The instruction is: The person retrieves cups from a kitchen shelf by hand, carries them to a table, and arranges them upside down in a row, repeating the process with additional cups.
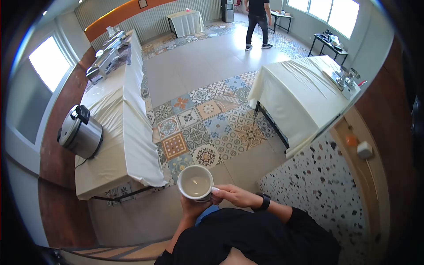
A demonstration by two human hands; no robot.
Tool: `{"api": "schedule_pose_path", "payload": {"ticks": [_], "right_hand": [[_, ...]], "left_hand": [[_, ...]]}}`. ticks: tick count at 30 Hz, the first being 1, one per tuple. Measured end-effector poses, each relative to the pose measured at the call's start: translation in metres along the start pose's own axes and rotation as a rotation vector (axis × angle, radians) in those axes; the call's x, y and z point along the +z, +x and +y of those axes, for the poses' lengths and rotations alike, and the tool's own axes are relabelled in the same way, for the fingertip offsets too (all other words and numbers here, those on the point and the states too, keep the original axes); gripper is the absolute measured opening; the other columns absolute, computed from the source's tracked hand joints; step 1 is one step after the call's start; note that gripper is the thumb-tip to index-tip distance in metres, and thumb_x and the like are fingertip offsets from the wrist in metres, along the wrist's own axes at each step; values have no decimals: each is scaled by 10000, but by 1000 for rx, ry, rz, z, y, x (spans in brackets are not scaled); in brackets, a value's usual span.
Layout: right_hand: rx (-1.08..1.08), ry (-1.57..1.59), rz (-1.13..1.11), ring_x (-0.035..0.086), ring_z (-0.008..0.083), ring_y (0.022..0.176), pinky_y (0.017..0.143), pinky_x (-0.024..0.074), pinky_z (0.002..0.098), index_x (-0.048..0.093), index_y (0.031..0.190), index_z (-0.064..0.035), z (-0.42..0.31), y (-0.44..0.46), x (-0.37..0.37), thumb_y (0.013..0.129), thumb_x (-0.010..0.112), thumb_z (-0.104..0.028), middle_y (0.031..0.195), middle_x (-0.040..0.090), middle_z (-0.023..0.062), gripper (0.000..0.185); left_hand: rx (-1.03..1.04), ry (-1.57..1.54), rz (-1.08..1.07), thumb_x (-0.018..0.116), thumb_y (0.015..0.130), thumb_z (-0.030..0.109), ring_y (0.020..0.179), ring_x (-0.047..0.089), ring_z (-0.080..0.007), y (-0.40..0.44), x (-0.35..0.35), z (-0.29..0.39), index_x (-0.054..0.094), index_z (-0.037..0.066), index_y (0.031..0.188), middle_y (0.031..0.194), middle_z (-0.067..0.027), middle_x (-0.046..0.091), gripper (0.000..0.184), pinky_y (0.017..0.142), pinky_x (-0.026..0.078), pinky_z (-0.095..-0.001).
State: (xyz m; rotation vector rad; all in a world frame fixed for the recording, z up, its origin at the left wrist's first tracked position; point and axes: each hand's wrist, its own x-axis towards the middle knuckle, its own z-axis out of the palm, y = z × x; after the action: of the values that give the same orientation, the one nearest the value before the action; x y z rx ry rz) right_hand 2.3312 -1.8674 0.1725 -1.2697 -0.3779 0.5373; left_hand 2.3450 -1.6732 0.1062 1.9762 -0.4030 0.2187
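A white mug [181, 184] is held upright in front of my body, with a pale, cloudy liquid [196, 185] inside. Beneath it, my left hand [192, 206] wraps the lower side; the mug hides most of those fingers. My right hand [230, 195] is closed at the mug's handle on the right, its thumb lying near the rim. A dark watch [263, 202] sits on my right wrist.
To my left runs a cloth-covered table [115, 132] with a rice cooker [84, 132] and chafing dishes [108, 57]. At right stand another draped table [300, 88] and a speckled counter [318, 181]. A person [258, 20] in dark clothes is farther off on the tiled floor.
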Motion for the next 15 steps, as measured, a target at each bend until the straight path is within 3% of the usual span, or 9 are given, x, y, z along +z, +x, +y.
{"api": "schedule_pose_path", "payload": {"ticks": [3, 5, 6, 9, 10, 11, 12, 15], "right_hand": [[48, 33, 19, 461, 90, 732, 718, 430, 264, 508, 849, -44, 4, 56, -37, 1033, 361, -354, 767, 476, -10, 389], [86, 92, 45, 463, 89, 732, 710, 428, 262, 511, 849, -48, 2, 94, -65, 1034, 361, -352, 765, 476, -11, 386], [108, 81, 7, 548, 116, 826, 800, 464, 280, 575, 1019, 4, 8, 115, -87, 1037, 362, -324, 886, 594, 37, 392], [151, 110, 119, 554, 108, 831, 801, 464, 275, 574, 1046, 5, -16, 173, -124, 1038, 356, -321, 887, 592, 33, 393], [75, 147, 167, 400, 82, 688, 679, 399, 260, 482, 830, -54, -26, 193, -132, 1035, 367, -339, 738, 419, -27, 369], [50, 145, 195, 405, 81, 693, 683, 400, 258, 490, 840, -51, -33, 210, -142, 1035, 368, -334, 742, 426, -27, 365], [20, 139, 227, 410, 81, 697, 688, 400, 256, 497, 849, -48, -39, 225, -155, 1035, 369, -329, 747, 433, -26, 361], [-61, 123, 395, 438, 80, 729, 706, 409, 248, 535, 911, -30, -56, 251, -195, 1034, 372, -309, 773, 466, -19, 346]], "left_hand": [[-128, -212, -10, 895, 501, 200, 925, 660, -201, 53, 4, -37, 584, 51, 1114, 1018, -81, 668, 703, 806, 530, -336], [-139, -155, -13, 906, 504, 250, 936, 651, -201, 93, 9, -64, 550, 49, 1138, 1030, -81, 656, 755, 821, 522, -338], [-126, -160, 0, 906, 523, 284, 925, 648, -194, 118, 11, -73, 560, 49, 1120, 1013, -75, 655, 729, 822, 518, -335], [-100, -139, -55, 906, 510, 275, 930, 646, -208, 203, 10, -102, 543, 48, 1137, 1025, -83, 650, 759, 822, 515, -343], [-101, -126, -95, 906, 494, 253, 937, 647, -218, 227, 9, -112, 529, 48, 1154, 1040, -90, 649, 787, 821, 515, -349], [-99, -111, -138, 906, 478, 231, 945, 648, -229, 253, 10, -121, 515, 48, 1171, 1054, -98, 647, 817, 820, 516, -355], [-57, -113, -191, 900, 496, 239, 929, 649, -233, 284, 7, -117, 578, 52, 1100, 1028, -100, 653, 709, 807, 514, -362], [120, -53, -361, 897, 507, 245, 907, 654, -233, 372, 29, -132, 626, 55, 1021, 990, -91, 663, 611, 796, 514, -358]]}}
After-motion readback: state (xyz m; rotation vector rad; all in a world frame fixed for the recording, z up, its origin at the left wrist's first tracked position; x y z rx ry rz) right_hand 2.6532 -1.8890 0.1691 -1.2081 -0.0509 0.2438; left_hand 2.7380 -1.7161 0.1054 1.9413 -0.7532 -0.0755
